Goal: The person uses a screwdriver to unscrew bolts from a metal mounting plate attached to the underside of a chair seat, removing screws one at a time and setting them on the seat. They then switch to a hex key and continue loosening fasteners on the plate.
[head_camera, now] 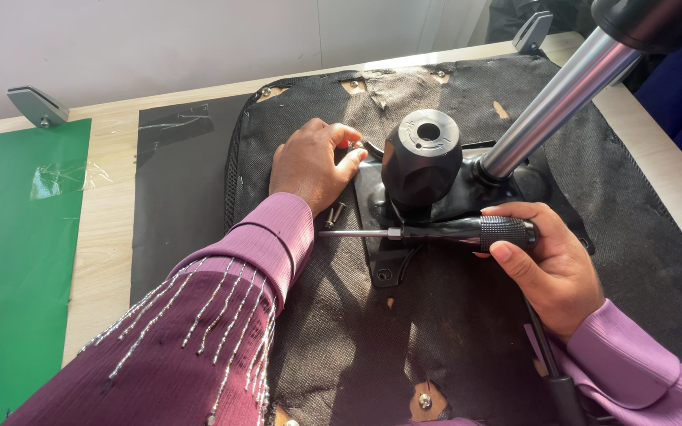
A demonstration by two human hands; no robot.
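Your right hand (pixel 550 272) is clamped on the screwdriver (pixel 436 233), tip toward your left hand (pixel 309 164), fingers pinched at the black bracket (pixel 404 229) mid-seat.

Right hand (pixel 550 272) grips screwdriver (pixel 436 233); left hand (pixel 309 164) touches mechanism plate (pixel 380 209).

no pkgs, no labels, no signs, no screens in view

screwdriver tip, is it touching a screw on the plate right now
No, the screwdriver lies sideways in the right hand, its tip in the air near the left wrist.
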